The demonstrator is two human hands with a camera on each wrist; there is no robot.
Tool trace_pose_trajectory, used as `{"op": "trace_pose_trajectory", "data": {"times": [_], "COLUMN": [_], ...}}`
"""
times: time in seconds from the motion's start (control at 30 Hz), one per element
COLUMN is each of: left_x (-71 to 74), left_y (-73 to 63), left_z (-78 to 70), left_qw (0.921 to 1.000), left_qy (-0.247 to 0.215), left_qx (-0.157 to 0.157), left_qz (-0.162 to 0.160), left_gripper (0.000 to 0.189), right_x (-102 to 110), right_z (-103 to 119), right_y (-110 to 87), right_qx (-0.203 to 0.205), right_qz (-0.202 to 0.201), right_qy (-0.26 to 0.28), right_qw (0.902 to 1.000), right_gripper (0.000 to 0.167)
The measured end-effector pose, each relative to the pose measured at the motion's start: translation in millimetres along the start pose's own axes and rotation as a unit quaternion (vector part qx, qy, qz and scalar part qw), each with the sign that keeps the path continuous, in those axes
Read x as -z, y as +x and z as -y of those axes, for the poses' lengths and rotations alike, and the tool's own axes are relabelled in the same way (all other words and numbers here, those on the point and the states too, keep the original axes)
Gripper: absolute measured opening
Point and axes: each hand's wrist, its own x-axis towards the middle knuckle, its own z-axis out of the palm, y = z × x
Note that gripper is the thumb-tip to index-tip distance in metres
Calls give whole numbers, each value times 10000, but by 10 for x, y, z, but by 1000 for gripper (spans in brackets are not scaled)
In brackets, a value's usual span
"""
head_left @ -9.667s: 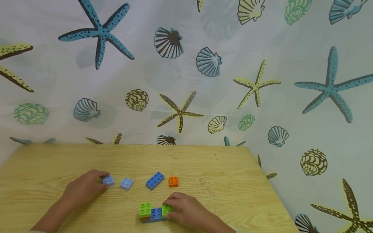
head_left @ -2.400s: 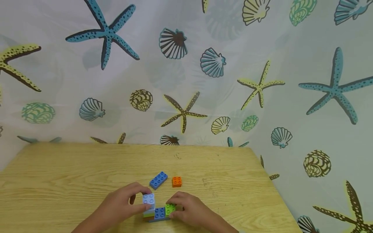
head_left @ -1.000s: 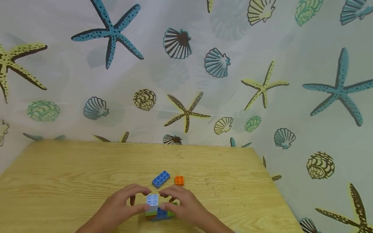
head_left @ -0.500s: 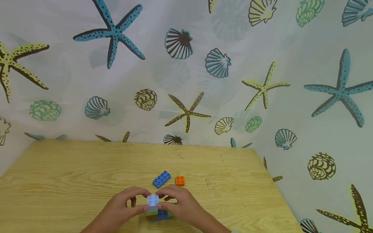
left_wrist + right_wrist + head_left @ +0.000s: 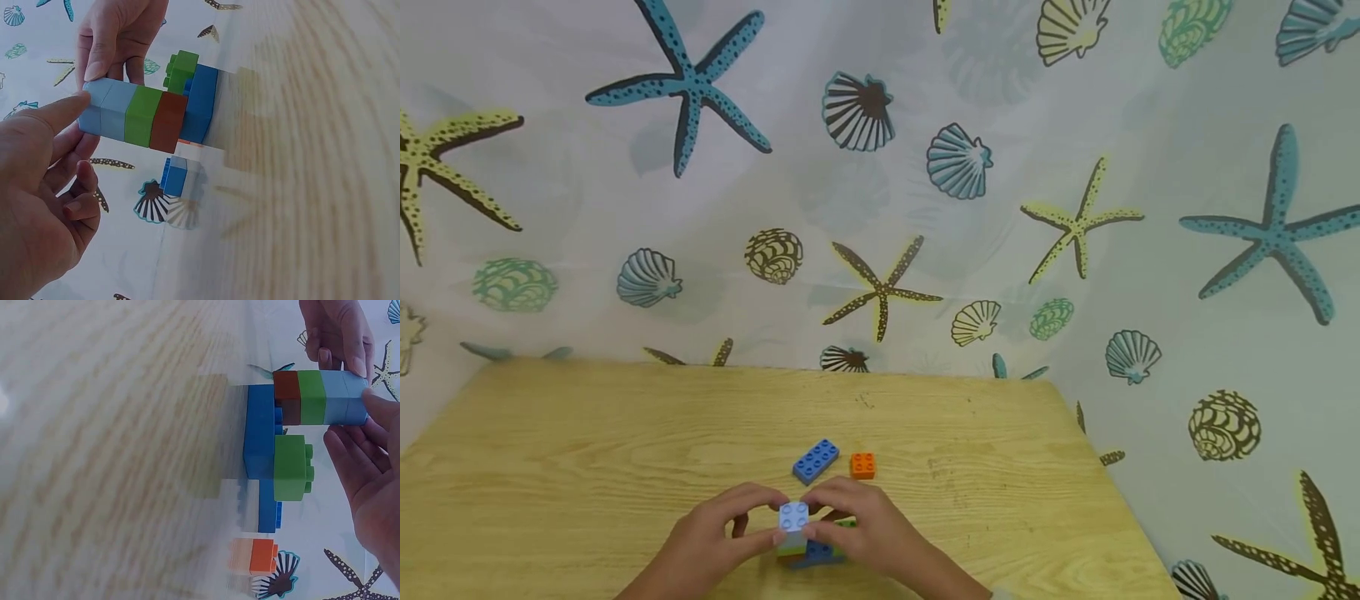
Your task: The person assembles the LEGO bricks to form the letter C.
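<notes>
Two light blue bricks top a small tower. My left hand [image 5: 703, 533] pinches the uppermost light blue brick [image 5: 793, 517] from the left, between thumb and fingertips. From the right, my right hand [image 5: 872, 525] pinches that same brick. Below it come the second light blue brick [image 5: 119, 114], a green brick [image 5: 142, 117] and a reddish-brown brick [image 5: 167, 125]. The tower stands on one end of a long blue brick [image 5: 257, 437]. Another green brick [image 5: 289, 467] sits at the other end, mostly behind my right hand in the head view.
Behind the hands, a loose blue eight-stud brick [image 5: 816, 461] lies at a slant on the wooden table [image 5: 587, 442]. Just right of it is an orange four-stud brick [image 5: 862, 466]. A curtain [image 5: 865, 192] printed with shells and starfish hangs behind and to the right.
Both light blue bricks have gone from the table's left onto the tower, the last carried by my left hand. My right hand has left the end green brick for the top. Lately both hands barely move.
</notes>
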Motion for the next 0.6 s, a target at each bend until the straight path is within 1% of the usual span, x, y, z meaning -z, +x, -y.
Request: {"op": "trace_pose_trajectory", "data": {"times": [0.07, 0.1, 0.3, 0.53, 0.6], "left_x": [-7, -10, -21, -42, -48], "left_y": [-3, -5, -5, 18, 32], "left_z": [0, 3, 26, 65, 73], "left_qw": [10000, 10000, 9996, 9987, 9987], "left_qy": [41, 58, -24, -327, -364], "left_qx": [69, 52, -291, -388, -352], "left_qz": [-31, -34, -5, 25, 39], "left_gripper": [30, 30, 34, 34, 34], "right_x": [-8, -13, -40, -22, -2], "right_z": [-9, -15, -47, -59, -61], "right_y": [-3, -4, -9, 2, 3], "right_qx": [-22, -30, -91, -306, -409], "right_qz": [-5, -8, -111, -156, -119], "right_qy": [84, 108, 283, 335, 364], "right_qw": [10000, 9999, 9995, 9988, 9984], "right_gripper": [29, 29, 30, 30, 32]}}
